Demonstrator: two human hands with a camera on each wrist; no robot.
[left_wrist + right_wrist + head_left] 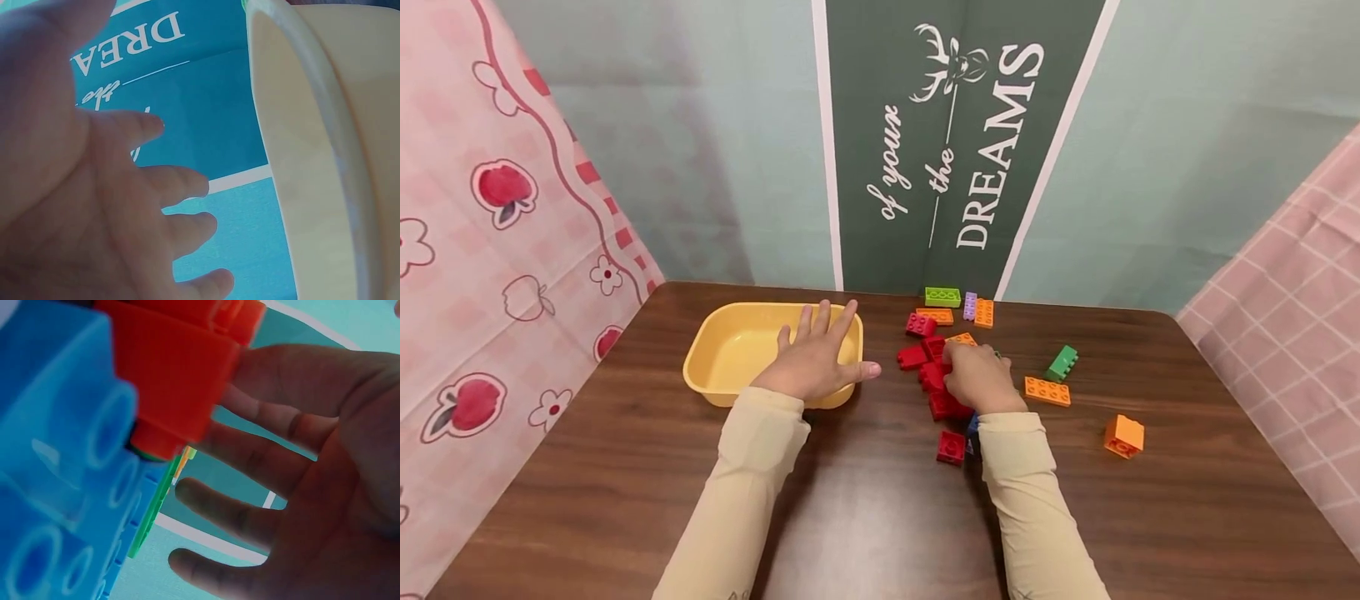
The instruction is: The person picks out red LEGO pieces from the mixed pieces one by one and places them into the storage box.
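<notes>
My left hand (812,358) hovers palm down, fingers spread, over the right side of a yellow plastic basin (696,371). In the left wrist view the bare palm (81,206) and the basin's rim (325,94) appear side by side. My right hand (981,377) reaches down into a heap of red toy building bricks (931,377), its index finger bent onto them. In the right wrist view a red brick (175,369) hides its thumb tip and foremost fingertips, so I cannot tell whether they pinch one. Blue bricks (62,425) lie beneath that wrist.
Right of the heap lie a green brick (1062,364), a flat orange brick (1047,391) and a taller orange brick (1124,436). A lime brick (942,297) and a purple brick (970,306) lie near the back edge. A single red brick (951,447) sits nearer the front.
</notes>
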